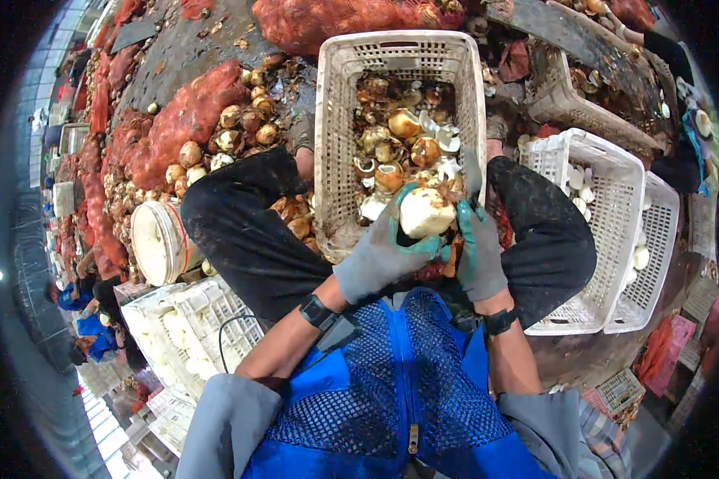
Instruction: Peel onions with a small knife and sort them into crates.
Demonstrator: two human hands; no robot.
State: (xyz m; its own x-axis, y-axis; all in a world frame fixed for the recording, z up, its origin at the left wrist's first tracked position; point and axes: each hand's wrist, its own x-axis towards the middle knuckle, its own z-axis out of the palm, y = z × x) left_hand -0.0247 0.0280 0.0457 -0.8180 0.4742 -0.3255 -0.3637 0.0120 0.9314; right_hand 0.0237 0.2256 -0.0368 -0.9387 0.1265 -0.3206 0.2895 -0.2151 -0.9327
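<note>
My left hand [387, 251], in a grey glove with green fingers, is closed around a large, partly peeled onion [426, 213]. The onion's flesh is pale, with brown skin left at its upper right. My right hand [481, 254], gloved alike, is beside the onion's right side with its fingers bent. From it a flat grey blade, seemingly a knife [473, 174], points up; its handle is hidden in the glove. Both hands are over the near end of a dirty white plastic crate [324, 136], which stands between my legs. Inside lie brown onions [404, 123] and loose peels [447, 140].
Red mesh sacks [188, 120] and unpeeled onions [252, 120] are heaped at the left. A white bucket [158, 242] and crates of pale onions [185, 331] stand by my left leg. More white crates [607, 160] are at my right. People [96, 323] sit farther off.
</note>
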